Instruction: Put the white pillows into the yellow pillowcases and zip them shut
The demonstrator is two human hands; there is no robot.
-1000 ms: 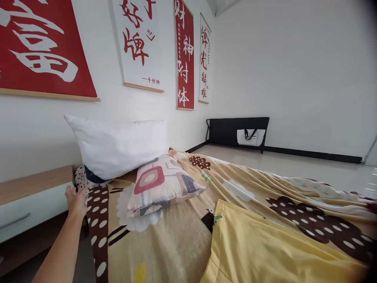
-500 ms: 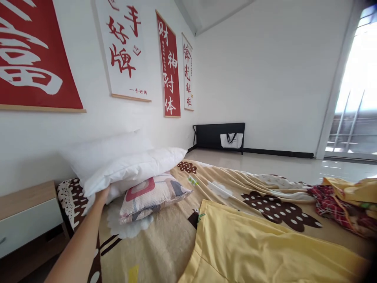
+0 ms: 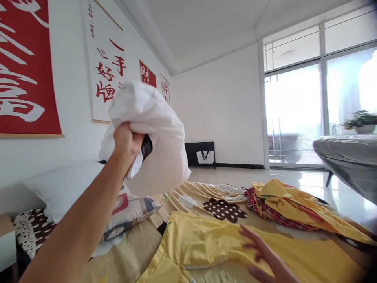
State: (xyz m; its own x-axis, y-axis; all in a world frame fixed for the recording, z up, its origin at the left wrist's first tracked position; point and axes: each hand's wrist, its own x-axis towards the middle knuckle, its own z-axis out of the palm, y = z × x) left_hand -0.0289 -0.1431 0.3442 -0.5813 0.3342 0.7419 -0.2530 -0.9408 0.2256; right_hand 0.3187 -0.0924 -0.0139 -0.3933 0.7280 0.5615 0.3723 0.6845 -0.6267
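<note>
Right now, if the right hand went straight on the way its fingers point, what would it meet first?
Probably the yellow sheet just ahead of the open right hand; blur leaves the depth unclear.

three pillows [image 3: 159,129], four wall scrolls [image 3: 103,78], two hands [image 3: 126,139], one plant [image 3: 359,120]

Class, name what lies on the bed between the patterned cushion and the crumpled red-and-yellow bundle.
Head view: a yellow sheet and the spotted beige blanket lie there.
</note>
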